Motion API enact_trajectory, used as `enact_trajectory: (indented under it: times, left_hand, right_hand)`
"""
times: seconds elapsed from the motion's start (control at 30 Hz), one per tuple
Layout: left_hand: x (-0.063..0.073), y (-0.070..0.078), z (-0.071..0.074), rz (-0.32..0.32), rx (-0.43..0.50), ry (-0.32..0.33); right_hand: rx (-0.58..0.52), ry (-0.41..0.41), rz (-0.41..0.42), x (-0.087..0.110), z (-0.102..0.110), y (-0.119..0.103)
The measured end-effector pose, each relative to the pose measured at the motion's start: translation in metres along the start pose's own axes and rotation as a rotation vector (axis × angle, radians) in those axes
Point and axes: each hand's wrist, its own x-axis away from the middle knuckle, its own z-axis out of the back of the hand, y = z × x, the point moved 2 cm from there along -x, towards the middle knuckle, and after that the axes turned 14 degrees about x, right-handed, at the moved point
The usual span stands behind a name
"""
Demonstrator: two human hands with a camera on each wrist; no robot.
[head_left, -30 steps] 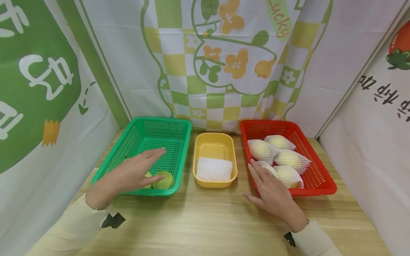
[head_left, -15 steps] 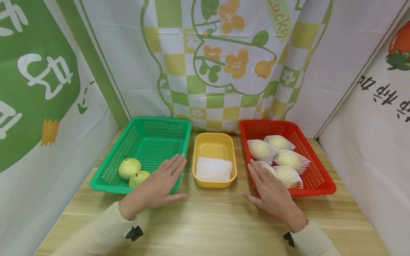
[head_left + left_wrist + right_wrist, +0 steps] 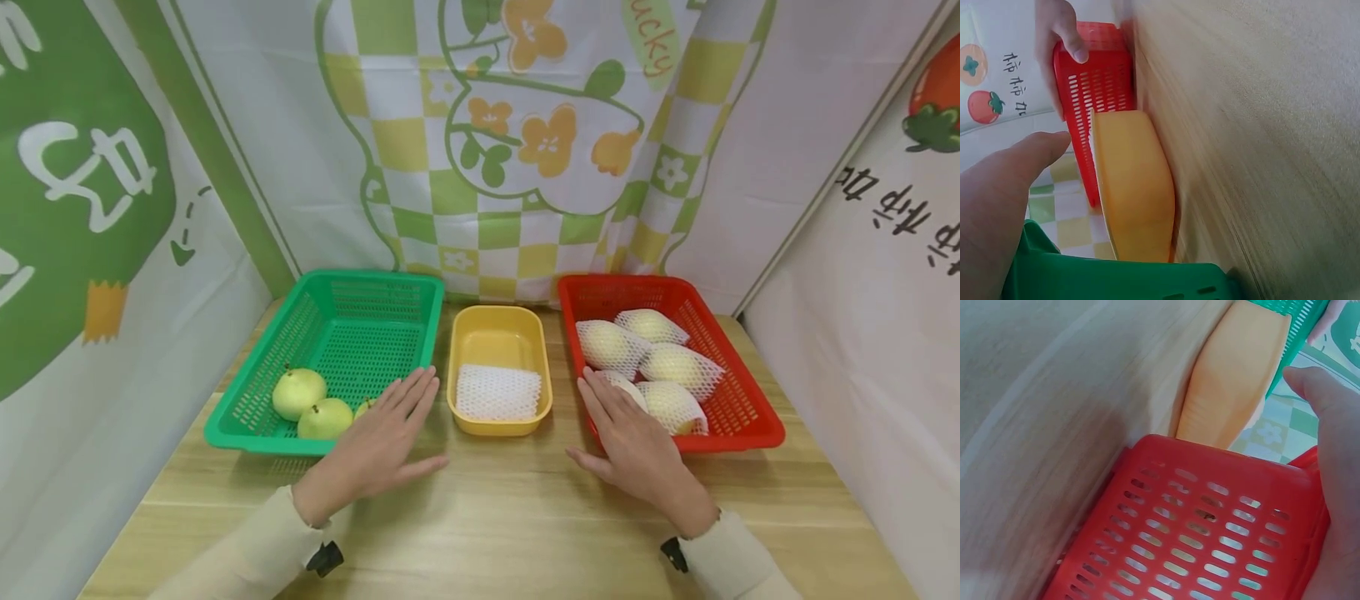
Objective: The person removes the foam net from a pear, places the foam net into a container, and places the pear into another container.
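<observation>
Left hand: [image 3: 375, 446] lower centre-left of the head view, back up, fingers straight and pointing up-right, thumb out to the right, holding nothing; over front right corner of the green basket, contact unclear.
Right hand: [image 3: 637, 454] lower right of centre, back up, fingers straight and pointing up-left, thumb out to the left, holding nothing; at front left corner of the red basket.
Green basket: [image 3: 247, 444] left of frame, slotted sides.
Bare pears: three at front of green basket, one [image 3: 298, 393] at left, one [image 3: 325, 418] just right of it, third [image 3: 363, 408] mostly hidden behind left hand.
Yellow tray: [image 3: 498, 427] centre, between the baskets.
White foam nets: [image 3: 498, 392] lying flat in front part of tray.
Red basket: [image 3: 738, 443] right of frame.
Netted fruits: [image 3: 681, 369] five visible in red basket, pale yellow, each in white mesh; front left one partly hidden by right hand.
Desk: [image 3: 510, 533] light wood grain, under all three containers.
Sleeves: [image 3: 247, 546] cream, both lower corners.
Backdrop: [image 3: 498, 225] green-yellow checks and orange flowers, top centre.
</observation>
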Motion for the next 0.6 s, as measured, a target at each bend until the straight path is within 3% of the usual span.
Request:
enact_trajectory:
  times: [0.17, 0.33, 0.6]
  left_hand:
    - [0.0, -0.001, -0.002, -0.002, -0.012, 0.021]
    - [-0.001, 0.0, -0.004, -0.009, -0.023, 0.027]
    - [-0.001, 0.0, -0.002, 0.017, -0.013, 0.001]
  right_hand:
    - [-0.172, -0.082, -0.006, -0.001, 0.008, 0.008]
    - [-0.373, -0.194, -0.072, -0.001, 0.026, 0.029]
    - [-0.403, -0.276, -0.142, -0.011, 0.048, 0.064]
